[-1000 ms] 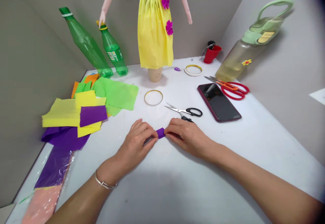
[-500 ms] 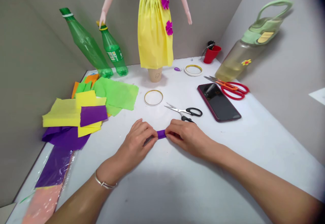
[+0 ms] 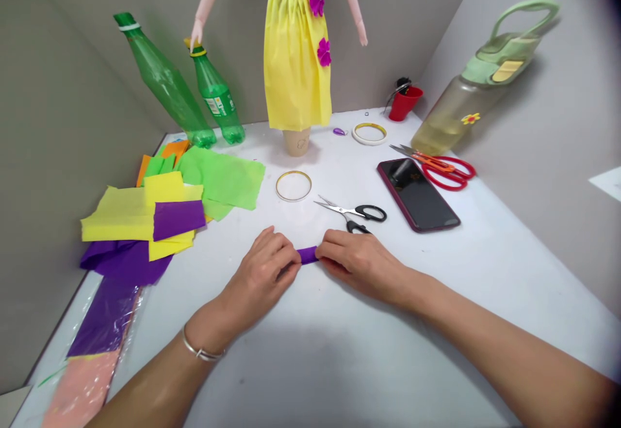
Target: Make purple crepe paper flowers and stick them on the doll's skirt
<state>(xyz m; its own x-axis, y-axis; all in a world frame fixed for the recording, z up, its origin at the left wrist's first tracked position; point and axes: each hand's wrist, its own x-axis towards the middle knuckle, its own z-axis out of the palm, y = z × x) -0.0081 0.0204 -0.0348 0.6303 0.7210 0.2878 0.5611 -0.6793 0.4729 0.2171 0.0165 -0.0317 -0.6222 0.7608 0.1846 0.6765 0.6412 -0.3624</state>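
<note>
A small folded strip of purple paper (image 3: 307, 255) lies on the white table (image 3: 339, 350), pinched at each end between my hands. My left hand (image 3: 259, 274) is closed on its left end, fingers curled over it. My right hand (image 3: 359, 263) is closed on its right end, knuckles up. Only a short piece of the strip shows between the fingers. Small black-handled scissors (image 3: 356, 212) lie just beyond my right hand.
A pile of yellow, green and purple paper sheets (image 3: 160, 211) lies left. A doll in a yellow paper dress (image 3: 297, 59) stands at the back by two green bottles (image 3: 194, 85). A phone (image 3: 417, 194), red scissors (image 3: 444, 168), tape rings (image 3: 294, 185), a red cup (image 3: 405, 102) and a water jug (image 3: 480, 75) sit right.
The visible piece of purple strip has become thinner and flatter between my fingers. Both hands stay in nearly the same place.
</note>
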